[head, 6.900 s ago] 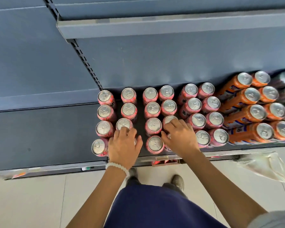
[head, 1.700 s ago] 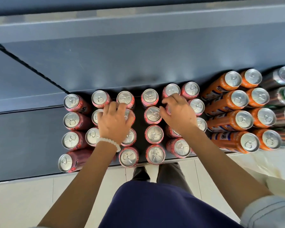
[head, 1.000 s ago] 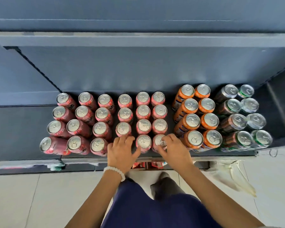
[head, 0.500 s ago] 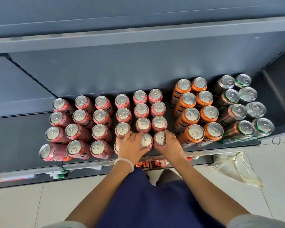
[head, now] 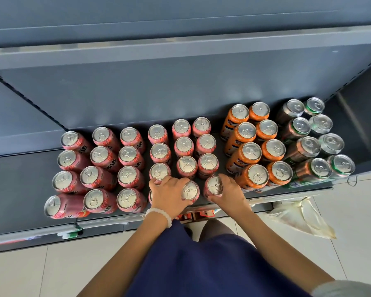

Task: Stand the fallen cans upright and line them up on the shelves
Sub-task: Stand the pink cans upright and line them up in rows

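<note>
Several pink cans [head: 159,151] stand upright in rows on the dark grey shelf [head: 19,185], silver tops up. My left hand [head: 169,195], with a white bead bracelet, lies over the front row and its fingers curl round a front pink can [head: 190,190]; another can under the palm is mostly hidden. My right hand [head: 230,195] grips the neighbouring front pink can [head: 215,185] from its right side. Both cans stand at the shelf's front edge.
Orange cans [head: 253,151] stand in two rows right of the pink ones, then brown and green cans [head: 308,146] at the far right. A higher shelf [head: 180,52] juts out above. A crumpled plastic bag [head: 298,217] lies on the tiled floor at the right.
Both hands have stayed on the front row cans; the left has slid right onto the middle front can, and the right can has shifted slightly apart from it.
</note>
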